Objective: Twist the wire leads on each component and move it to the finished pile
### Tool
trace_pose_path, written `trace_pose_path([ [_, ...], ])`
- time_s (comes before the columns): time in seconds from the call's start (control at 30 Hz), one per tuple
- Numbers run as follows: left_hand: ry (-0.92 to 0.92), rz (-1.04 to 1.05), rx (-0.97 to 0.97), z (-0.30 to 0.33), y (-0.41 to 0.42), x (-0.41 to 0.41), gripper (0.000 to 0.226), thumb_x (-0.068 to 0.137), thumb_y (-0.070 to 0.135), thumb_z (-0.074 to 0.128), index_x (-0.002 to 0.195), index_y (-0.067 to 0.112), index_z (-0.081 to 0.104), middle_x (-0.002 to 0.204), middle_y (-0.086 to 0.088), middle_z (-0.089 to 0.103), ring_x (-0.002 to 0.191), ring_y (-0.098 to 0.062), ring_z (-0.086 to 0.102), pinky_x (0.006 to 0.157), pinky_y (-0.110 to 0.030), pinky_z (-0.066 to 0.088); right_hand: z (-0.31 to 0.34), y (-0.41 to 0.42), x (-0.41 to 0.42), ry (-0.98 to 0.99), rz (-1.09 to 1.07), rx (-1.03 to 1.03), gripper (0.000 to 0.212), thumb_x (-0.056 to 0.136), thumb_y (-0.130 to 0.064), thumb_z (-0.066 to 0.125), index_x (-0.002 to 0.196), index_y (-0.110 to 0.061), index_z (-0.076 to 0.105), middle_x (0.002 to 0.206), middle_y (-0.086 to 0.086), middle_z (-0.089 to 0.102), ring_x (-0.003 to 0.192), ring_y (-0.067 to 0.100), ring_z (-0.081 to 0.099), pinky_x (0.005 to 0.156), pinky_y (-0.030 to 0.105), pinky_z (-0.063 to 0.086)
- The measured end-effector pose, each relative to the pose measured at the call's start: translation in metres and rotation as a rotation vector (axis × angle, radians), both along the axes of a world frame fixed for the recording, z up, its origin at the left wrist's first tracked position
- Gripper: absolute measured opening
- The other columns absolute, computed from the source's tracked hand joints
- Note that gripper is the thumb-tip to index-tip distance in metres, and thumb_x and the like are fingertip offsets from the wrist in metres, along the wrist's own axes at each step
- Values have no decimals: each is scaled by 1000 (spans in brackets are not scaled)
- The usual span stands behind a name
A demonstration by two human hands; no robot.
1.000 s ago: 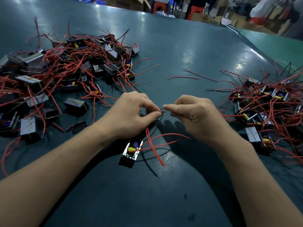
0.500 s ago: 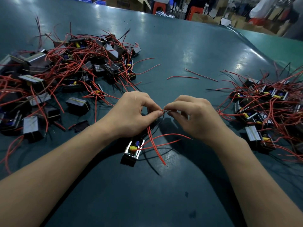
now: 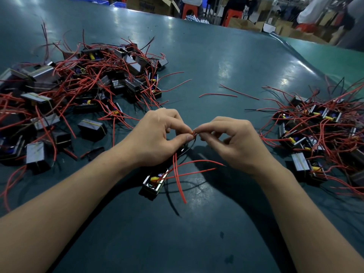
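Observation:
A small black component (image 3: 154,181) with yellow and blue parts lies on the green table (image 3: 216,62) below my hands, red leads fanning out to its right. My left hand (image 3: 157,136) pinches a red and a black wire lead (image 3: 194,133) near their tips. My right hand (image 3: 234,142) pinches the same tips from the other side, thumb and forefinger together. The two hands nearly touch above the component. One big pile of components (image 3: 78,91) with red wires spreads at the left. Another pile (image 3: 319,134) lies at the right.
Two loose red wires (image 3: 226,93) lie on the table between the piles. Beyond the table's far edge stand cardboard boxes (image 3: 149,4), red stools (image 3: 232,13) and people. Bare table surface stretches in front of my forearms.
My right hand's fingers have shifted on the lead tips, with the other fingers now spread more. The component and the left hand have stayed in place.

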State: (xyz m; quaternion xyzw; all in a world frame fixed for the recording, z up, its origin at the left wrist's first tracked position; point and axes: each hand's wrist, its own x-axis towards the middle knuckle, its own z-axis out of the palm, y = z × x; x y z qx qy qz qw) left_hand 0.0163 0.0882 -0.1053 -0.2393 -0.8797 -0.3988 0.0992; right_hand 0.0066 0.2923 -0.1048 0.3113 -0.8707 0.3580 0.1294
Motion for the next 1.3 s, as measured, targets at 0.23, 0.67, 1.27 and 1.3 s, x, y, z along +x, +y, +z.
trace_pose_path([
  [0.23, 70, 29, -46, -2, 3, 2, 5, 85, 20, 74, 85, 20, 79, 78, 7, 59, 81, -15, 53, 75, -29, 37, -1, -4, 0, 144, -6, 68, 9, 86, -14, 73, 84, -6, 77, 69, 5, 64, 57, 18, 55, 56, 32, 47],
  [0.67, 181, 237, -69, 0, 9, 5, 21, 81, 32, 61, 82, 19, 78, 74, 9, 57, 77, -20, 52, 75, -45, 45, -8, -25, 4, 326, -150, 58, 16, 90, -17, 67, 80, -4, 68, 75, 7, 57, 57, 24, 51, 48, 41, 46],
  [1.27, 244, 186, -70, -5, 9, 4, 13, 80, 25, 67, 79, 17, 77, 73, 4, 61, 74, -23, 56, 74, -46, 45, -10, -9, -4, 206, -59, 85, 11, 88, -20, 71, 92, -9, 74, 79, 1, 61, 61, 12, 49, 55, 42, 50],
  [1.3, 252, 195, -67, -5, 9, 4, 13, 80, 25, 67, 79, 17, 77, 73, 3, 61, 74, -23, 56, 73, -47, 45, -10, -9, -4, 203, -68, 83, 12, 88, -21, 71, 91, -9, 73, 79, 1, 62, 62, 10, 48, 56, 42, 50],
])
